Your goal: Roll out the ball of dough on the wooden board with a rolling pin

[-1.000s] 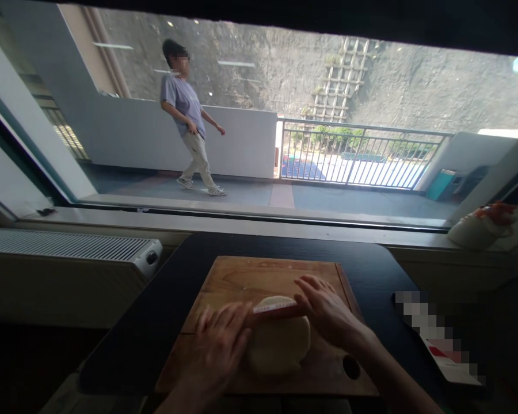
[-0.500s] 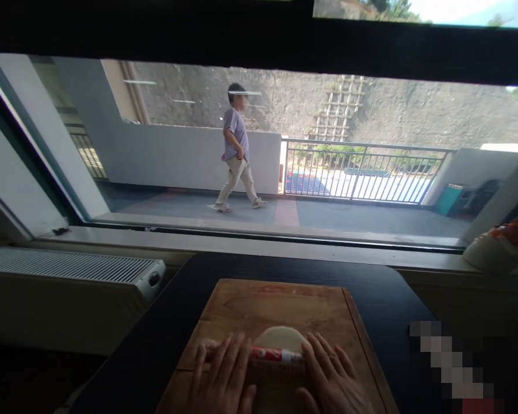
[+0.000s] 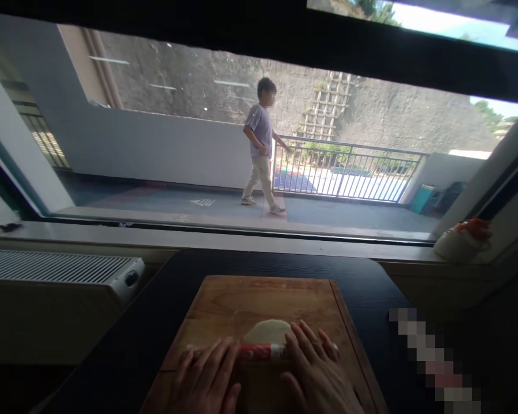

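Note:
A wooden board (image 3: pixel 267 293) lies before me with a round, flat piece of pale dough (image 3: pixel 265 332) on it. Across the dough's near part runs a red-and-white printed cylinder (image 3: pixel 255 352), laid sideways like a rolling pin. My left hand (image 3: pixel 207 374) rests palm down over its left part, fingers stretched out. Over the right part lies my right hand (image 3: pixel 319 368), also flat, its fingertips reaching past the cylinder beside the dough's right edge. Both hands hide the cylinder's ends in part, and the near side of the dough is hard to make out.
The board stands on a black table (image 3: pixel 155 322) below a window sill (image 3: pixel 224 240). A white radiator (image 3: pixel 56 270) is at the left, a white pot with orange-red contents (image 3: pixel 461 241) at the right. Outside the glass, a person (image 3: pixel 261 138) walks by a railing (image 3: pixel 349 172).
My view has turned slightly right and tilted. My right fingers reach a little farther over the cylinder, while my left fingers sit slightly nearer me. The person outside has walked right.

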`<state>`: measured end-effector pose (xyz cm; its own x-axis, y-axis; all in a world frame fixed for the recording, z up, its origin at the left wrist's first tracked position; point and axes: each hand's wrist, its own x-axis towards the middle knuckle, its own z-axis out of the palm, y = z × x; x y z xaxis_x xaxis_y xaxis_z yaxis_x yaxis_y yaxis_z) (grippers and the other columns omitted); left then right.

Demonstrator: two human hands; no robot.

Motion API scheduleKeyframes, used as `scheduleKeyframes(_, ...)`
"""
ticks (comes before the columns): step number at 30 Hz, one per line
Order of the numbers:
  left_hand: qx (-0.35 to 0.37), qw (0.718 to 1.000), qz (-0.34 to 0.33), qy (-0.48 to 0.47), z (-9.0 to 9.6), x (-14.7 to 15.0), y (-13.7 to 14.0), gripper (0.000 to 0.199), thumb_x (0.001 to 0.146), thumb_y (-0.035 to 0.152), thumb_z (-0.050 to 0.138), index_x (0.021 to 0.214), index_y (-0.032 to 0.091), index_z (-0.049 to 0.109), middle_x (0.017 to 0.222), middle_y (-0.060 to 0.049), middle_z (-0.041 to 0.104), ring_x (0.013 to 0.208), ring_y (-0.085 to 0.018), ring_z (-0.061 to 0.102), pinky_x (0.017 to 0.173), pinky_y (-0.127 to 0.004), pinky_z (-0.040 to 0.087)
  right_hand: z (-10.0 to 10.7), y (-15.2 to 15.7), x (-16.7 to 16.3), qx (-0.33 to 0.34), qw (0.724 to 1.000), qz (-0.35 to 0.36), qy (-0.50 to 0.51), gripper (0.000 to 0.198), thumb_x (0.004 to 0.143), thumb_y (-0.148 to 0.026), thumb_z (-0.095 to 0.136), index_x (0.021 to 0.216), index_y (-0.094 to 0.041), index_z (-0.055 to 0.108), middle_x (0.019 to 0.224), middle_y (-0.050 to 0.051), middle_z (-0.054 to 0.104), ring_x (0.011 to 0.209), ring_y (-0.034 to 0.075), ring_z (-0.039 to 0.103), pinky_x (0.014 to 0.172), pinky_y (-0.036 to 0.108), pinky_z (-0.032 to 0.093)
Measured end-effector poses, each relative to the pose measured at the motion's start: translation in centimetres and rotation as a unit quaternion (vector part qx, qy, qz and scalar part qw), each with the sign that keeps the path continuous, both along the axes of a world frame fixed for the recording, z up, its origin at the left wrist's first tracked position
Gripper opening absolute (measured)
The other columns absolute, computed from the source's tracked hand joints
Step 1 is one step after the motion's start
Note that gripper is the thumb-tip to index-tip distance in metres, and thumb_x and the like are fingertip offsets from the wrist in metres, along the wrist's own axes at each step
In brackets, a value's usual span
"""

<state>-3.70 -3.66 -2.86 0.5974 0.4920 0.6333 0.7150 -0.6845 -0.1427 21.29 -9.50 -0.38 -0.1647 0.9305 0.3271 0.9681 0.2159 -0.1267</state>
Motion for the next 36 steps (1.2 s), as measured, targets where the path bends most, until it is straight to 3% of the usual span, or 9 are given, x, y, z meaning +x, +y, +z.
scheduleKeyframes(6,-0.078,0.992,0.100,-0.006,2.1,2.5,1.3,0.045,0.088,0.031,0.044,0.131,0.017,0.046,0.130,-0.008,0.054,0.120,-0.025,0.048,0.110,-0.050,0.008,4.7,9.7,-1.7,-0.066,0.996,-0.046,0.042,0.048,0.095,-0.047,0.024,0.129,-0.023,0.048,0.141,0.007,0.042,0.135,0.024,0.026,0.107,0.047,0.023)
scheduleKeyframes(9,-0.100,0.989,0.108,-0.010,2.8,2.5,1.7,0.041,0.089,0.032,0.043,0.128,0.019,0.049,0.128,-0.007,0.056,0.119,-0.024,0.049,0.110,-0.050,0.008,3.8,8.0,-1.8,-0.066,0.997,-0.021,0.035,0.049,0.095,-0.046,0.024,0.133,-0.021,0.045,0.143,0.007,0.038,0.137,0.024,0.022,0.109,0.047,0.021)
scheduleKeyframes(14,-0.058,0.996,0.065,0.013,0.6,0.7,-0.8,0.049,0.087,0.032,0.046,0.134,0.020,0.042,0.132,-0.005,0.053,0.120,-0.022,0.048,0.112,-0.044,0.001,1.6,1.8,-1.5,-0.047,0.996,0.079,0.018,0.052,0.094,-0.048,0.031,0.141,-0.026,0.029,0.146,0.000,0.032,0.137,0.021,0.020,0.112,0.044,0.017)
scheduleKeyframes(17,-0.063,0.994,0.085,0.004,0.5,1.1,-0.8,0.050,0.087,0.031,0.044,0.134,0.017,0.041,0.133,-0.007,0.052,0.120,-0.024,0.047,0.111,-0.047,0.004,3.1,4.7,-2.3,-0.059,0.996,0.061,0.027,0.047,0.094,-0.047,0.029,0.135,-0.027,0.040,0.144,0.000,0.038,0.137,0.022,0.020,0.111,0.047,0.016)
scheduleKeyframes(21,-0.134,0.983,0.123,-0.008,2.9,3.2,1.7,0.042,0.090,0.035,0.041,0.124,0.014,0.052,0.123,-0.011,0.059,0.115,-0.027,0.051,0.108,-0.054,0.012,4.8,9.6,-3.1,-0.075,0.996,-0.004,0.041,0.049,0.095,-0.047,0.026,0.129,-0.021,0.048,0.141,0.007,0.041,0.135,0.027,0.024,0.109,0.048,0.021)
scheduleKeyframes(28,-0.145,0.988,0.055,-0.023,3.7,3.5,2.4,0.038,0.090,0.035,0.042,0.122,0.021,0.054,0.122,-0.007,0.060,0.116,-0.025,0.050,0.109,-0.052,0.010,-0.9,-0.6,-2.4,0.054,0.998,0.027,0.015,0.065,0.088,-0.053,0.039,0.144,-0.021,0.026,0.144,0.007,0.036,0.132,0.025,0.032,0.104,0.039,0.034)
scheduleKeyframes(30,-0.152,0.987,0.048,-0.023,3.8,3.8,2.2,0.037,0.090,0.034,0.041,0.122,0.021,0.055,0.121,-0.007,0.060,0.117,-0.025,0.049,0.109,-0.051,0.010,-1.1,-1.0,-2.0,0.053,0.998,0.014,0.012,0.063,0.089,-0.052,0.039,0.144,-0.023,0.026,0.144,0.006,0.036,0.133,0.024,0.031,0.106,0.040,0.031)
scheduleKeyframes(34,-0.165,0.984,0.062,-0.027,4.5,4.7,2.7,0.034,0.090,0.031,0.040,0.117,0.020,0.059,0.113,-0.007,0.064,0.110,-0.024,0.054,0.108,-0.052,0.015,2.1,6.7,-1.3,-0.027,0.995,-0.094,0.034,0.050,0.095,-0.045,0.023,0.135,-0.021,0.042,0.143,0.008,0.038,0.137,0.025,0.020,0.110,0.048,0.016)
scheduleKeyframes(36,-0.152,0.985,0.071,-0.026,4.4,4.6,2.8,0.035,0.090,0.030,0.041,0.119,0.019,0.057,0.112,-0.008,0.064,0.106,-0.024,0.056,0.107,-0.052,0.018,4.0,11.6,-1.1,-0.084,0.992,-0.081,0.047,0.052,0.096,-0.047,0.019,0.135,-0.021,0.042,0.142,0.008,0.040,0.137,0.025,0.021,0.108,0.049,0.020)
